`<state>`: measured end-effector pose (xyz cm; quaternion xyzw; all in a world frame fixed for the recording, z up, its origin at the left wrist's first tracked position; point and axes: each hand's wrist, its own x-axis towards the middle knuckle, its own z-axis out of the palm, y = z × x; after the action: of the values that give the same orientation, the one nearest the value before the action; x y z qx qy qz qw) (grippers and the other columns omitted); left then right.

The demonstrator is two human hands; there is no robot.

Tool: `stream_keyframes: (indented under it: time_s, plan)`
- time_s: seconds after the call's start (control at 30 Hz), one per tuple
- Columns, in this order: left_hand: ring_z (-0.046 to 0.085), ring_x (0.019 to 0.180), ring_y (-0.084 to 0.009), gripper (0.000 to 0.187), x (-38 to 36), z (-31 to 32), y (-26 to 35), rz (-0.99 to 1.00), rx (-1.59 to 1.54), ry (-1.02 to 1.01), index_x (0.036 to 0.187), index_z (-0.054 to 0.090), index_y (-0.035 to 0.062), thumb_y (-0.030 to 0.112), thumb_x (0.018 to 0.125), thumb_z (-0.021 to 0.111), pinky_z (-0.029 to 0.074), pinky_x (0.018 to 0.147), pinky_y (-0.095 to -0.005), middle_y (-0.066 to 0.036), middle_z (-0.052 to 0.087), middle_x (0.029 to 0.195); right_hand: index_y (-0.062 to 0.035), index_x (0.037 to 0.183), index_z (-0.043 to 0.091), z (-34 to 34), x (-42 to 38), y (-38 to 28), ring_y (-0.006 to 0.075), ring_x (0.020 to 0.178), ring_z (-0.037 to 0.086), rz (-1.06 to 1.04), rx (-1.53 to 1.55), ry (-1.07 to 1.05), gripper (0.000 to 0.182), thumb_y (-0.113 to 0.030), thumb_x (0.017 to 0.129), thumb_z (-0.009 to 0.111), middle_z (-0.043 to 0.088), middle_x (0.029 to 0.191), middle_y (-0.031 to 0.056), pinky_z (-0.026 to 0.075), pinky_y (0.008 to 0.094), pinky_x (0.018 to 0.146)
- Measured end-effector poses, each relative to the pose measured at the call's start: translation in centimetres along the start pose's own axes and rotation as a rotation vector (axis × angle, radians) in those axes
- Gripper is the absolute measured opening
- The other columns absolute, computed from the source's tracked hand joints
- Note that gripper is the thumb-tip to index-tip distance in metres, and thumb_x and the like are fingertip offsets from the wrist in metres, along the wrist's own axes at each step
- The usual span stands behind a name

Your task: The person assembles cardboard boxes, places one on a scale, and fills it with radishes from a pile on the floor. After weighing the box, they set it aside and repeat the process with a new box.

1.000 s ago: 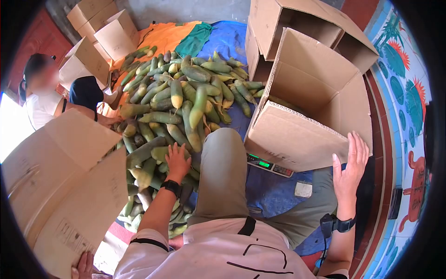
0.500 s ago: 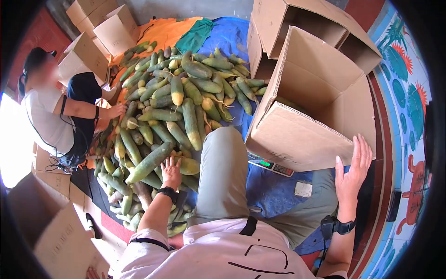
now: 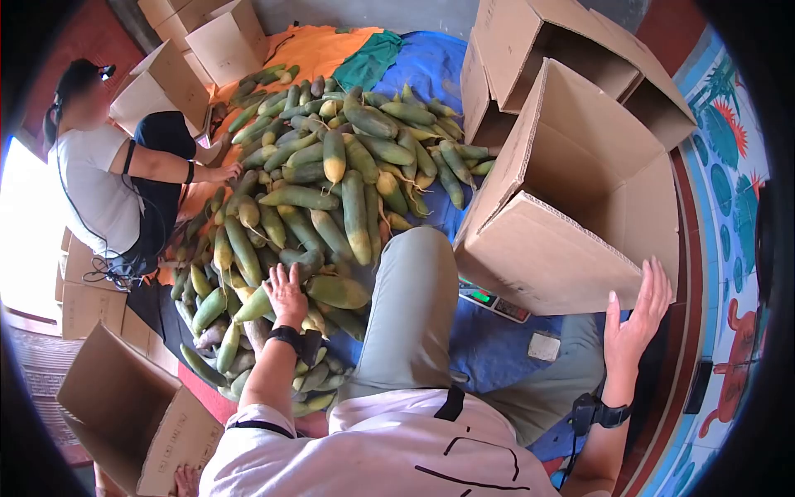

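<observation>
My left hand (image 3: 286, 296) lies palm down on the heap of green radishes (image 3: 354, 217), fingers spread. It is between a pale green radish (image 3: 253, 306) and a thicker radish (image 3: 337, 291); I see no firm grip on either. My right hand (image 3: 636, 319) rests against the near right corner of an open cardboard box (image 3: 546, 257), fingers stretched out and thumb apart. The box's bottom is in shadow. Under its near side shows a digital scale (image 3: 502, 307) with a green-lit display, partly hidden by the box and my knee.
Across the heap on the left sits another person (image 3: 95, 178), reaching into the radishes. At lower left, someone's hand (image 3: 187, 480) touches an open carton (image 3: 170, 443). More cartons (image 3: 571, 41) stand at the back right. A pale square block (image 3: 544, 346) lies near my leg.
My left hand has moved slightly up the heap; the large radish beside it is no longer there. The lower-left carton has tilted and shifted. My right hand stays at the box. The view has shifted slightly.
</observation>
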<state>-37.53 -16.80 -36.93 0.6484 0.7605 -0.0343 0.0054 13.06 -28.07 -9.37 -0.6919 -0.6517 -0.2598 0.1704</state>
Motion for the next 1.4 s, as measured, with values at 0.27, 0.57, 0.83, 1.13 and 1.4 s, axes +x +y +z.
stream_keyframes:
  time_s: [0.27,0.57,0.83,1.13,1.4]
  plan:
    - [0.046,0.12,-0.029,0.067,2.1,-0.3,-2.6,-0.111,0.038,-0.191,0.135,0.041,0.0182,0.012,0.073,0.064,0.035,0.101,-0.0485,-0.009,0.05,0.126,-0.0045,0.135,0.039,-0.1,-0.1,-0.1,0.033,0.128,0.037,0.011,-0.006,-0.005,0.066,-0.006,0.074,0.066,0.042,0.136,0.0163,0.024,0.0502,0.11]
    - [0.055,0.112,-0.0312,0.085,1.8,-0.7,-2.4,-0.312,-0.229,-0.246,0.134,0.038,0.0123,0.038,0.064,0.077,0.042,0.093,-0.0478,-0.014,0.054,0.123,-0.0038,0.134,0.039,-0.3,0.0,-0.2,0.033,0.128,0.037,0.022,-0.018,-0.022,0.066,-0.006,0.074,0.065,0.042,0.136,0.0165,0.024,0.05,0.11]
    - [0.049,0.118,-0.0288,0.072,5.2,-3.1,-3.8,-0.339,-0.33,0.339,0.14,0.033,0.016,0.022,0.076,0.067,0.032,0.099,-0.0507,-0.01,0.054,0.126,-0.0035,0.134,0.039,0.0,0.0,-0.3,0.0328,0.127,0.038,0.019,-0.014,-0.002,0.063,-0.007,0.076,0.064,0.043,0.135,0.0163,0.024,0.0498,0.11]
    - [0.027,0.136,-0.0306,0.074,3.8,-0.9,0.0,-0.069,-0.186,-0.057,0.139,0.037,0.0183,0.023,0.073,0.07,0.019,0.108,-0.0586,-0.01,0.034,0.145,-0.0036,0.134,0.04,0.3,-0.3,-0.3,0.0333,0.127,0.038,0.052,-0.038,0.011,0.061,-0.008,0.077,0.064,0.043,0.135,0.016,0.025,0.0505,0.109]
    - [0.025,0.137,-0.032,0.073,2.6,-0.6,1.0,-0.021,-0.134,-0.03,0.138,0.039,0.0178,0.022,0.072,0.071,0.019,0.109,-0.0564,-0.013,0.031,0.146,-0.0037,0.134,0.04,0.8,-0.2,-0.2,0.034,0.127,0.039,0.026,-0.072,0.04,0.061,-0.006,0.078,0.063,0.043,0.136,0.0174,0.026,0.0516,0.109]
